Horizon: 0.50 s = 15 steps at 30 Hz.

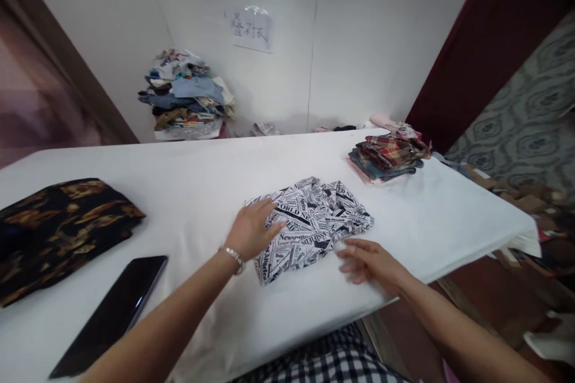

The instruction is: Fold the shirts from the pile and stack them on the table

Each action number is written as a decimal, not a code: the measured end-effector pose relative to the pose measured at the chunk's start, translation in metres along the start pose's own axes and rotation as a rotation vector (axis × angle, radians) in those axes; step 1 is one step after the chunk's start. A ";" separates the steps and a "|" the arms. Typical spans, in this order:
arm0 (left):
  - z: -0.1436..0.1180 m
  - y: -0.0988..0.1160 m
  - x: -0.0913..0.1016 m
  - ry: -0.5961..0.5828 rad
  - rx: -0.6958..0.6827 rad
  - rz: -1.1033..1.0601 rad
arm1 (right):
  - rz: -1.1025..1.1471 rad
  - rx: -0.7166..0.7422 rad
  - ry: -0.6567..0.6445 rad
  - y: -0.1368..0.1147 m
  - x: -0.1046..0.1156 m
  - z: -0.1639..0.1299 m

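Observation:
A folded black-and-white newspaper-print garment [314,221] lies on the white table [202,179] in front of me. My left hand [252,228] rests flat on the garment's left part, fingers spread, with a bracelet on the wrist. My right hand [367,262] hovers open just off the garment's near right edge, fingertips beside the fabric, holding nothing.
A stack of folded plaid garments [389,157] sits at the table's far right. A dark patterned cloth [54,230] lies at the left, a black phone [110,314] near the front edge. A pile of clothes [186,96] stands against the back wall. Cardboard clutter lies on the floor at right.

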<state>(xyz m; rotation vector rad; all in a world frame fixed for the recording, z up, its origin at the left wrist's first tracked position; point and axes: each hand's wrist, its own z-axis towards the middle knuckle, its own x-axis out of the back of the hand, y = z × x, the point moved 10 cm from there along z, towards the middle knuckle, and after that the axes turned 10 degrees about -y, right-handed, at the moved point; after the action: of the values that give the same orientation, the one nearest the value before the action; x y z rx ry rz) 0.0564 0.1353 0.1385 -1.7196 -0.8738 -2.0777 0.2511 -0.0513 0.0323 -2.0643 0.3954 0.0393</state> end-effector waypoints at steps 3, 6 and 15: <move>0.051 -0.020 -0.011 -0.149 0.095 -0.022 | 0.193 -0.081 -0.078 0.012 -0.021 -0.009; 0.095 -0.033 -0.034 -0.304 0.205 -0.101 | 0.309 -0.074 -0.119 0.007 -0.042 -0.002; 0.163 -0.037 -0.079 -0.433 0.219 -0.180 | 0.635 -0.069 -0.019 0.013 -0.071 0.036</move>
<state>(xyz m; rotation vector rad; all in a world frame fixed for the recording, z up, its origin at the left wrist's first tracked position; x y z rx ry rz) 0.1795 0.2539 0.0683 -2.0633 -1.3706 -1.6490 0.1853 -0.0081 0.0170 -1.9257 1.0333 0.4573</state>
